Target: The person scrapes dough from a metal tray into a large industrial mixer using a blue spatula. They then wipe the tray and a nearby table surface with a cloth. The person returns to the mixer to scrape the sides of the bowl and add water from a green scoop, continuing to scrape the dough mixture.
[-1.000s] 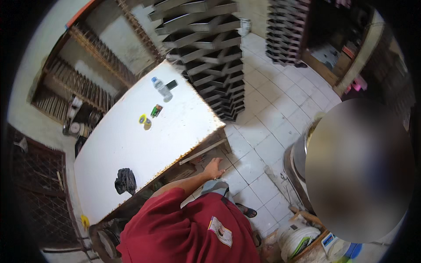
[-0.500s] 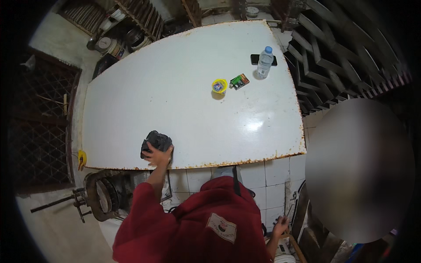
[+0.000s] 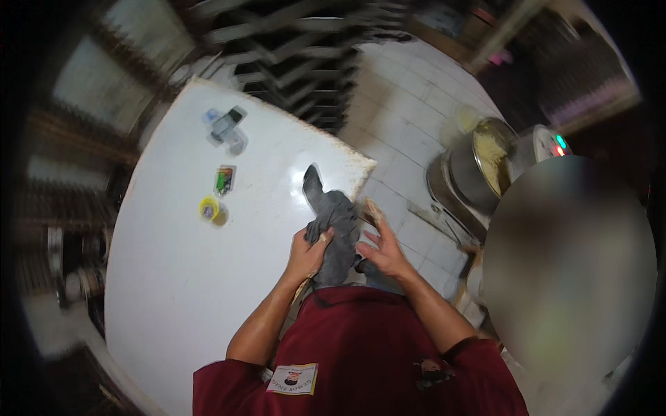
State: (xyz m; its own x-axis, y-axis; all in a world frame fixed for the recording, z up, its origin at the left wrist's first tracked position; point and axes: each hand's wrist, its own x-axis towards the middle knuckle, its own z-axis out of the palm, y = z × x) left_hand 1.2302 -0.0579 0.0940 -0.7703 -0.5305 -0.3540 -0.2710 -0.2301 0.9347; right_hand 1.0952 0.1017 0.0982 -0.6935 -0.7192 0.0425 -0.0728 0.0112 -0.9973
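A crumpled dark grey cloth (image 3: 338, 239) hangs in front of my body at the near right part of the white table, one tail of it pointing away over the tabletop. My left hand (image 3: 309, 251) is closed round its left side, with the thumb lying across the folds. Just to the right of the cloth, my right hand (image 3: 383, 248) has its fingers apart and grips nothing; pale smears show on its fingers. Whether its thumb touches the cloth, I cannot tell. The picture is partly smeared by motion.
On the white table (image 3: 173, 291) stand a yellow-rimmed cup (image 3: 209, 208), a green and black packet (image 3: 223, 179) and a blue-capped bottle (image 3: 225, 127) by a dark phone. Dark metal racking (image 3: 291, 62) rises beyond. At right is a metal bowl (image 3: 466, 173) holding a pale mass.
My view and body have turned right. The dark cloth, earlier under my left hand on the table's near left, is now lifted before me. My right hand has come up beside it.
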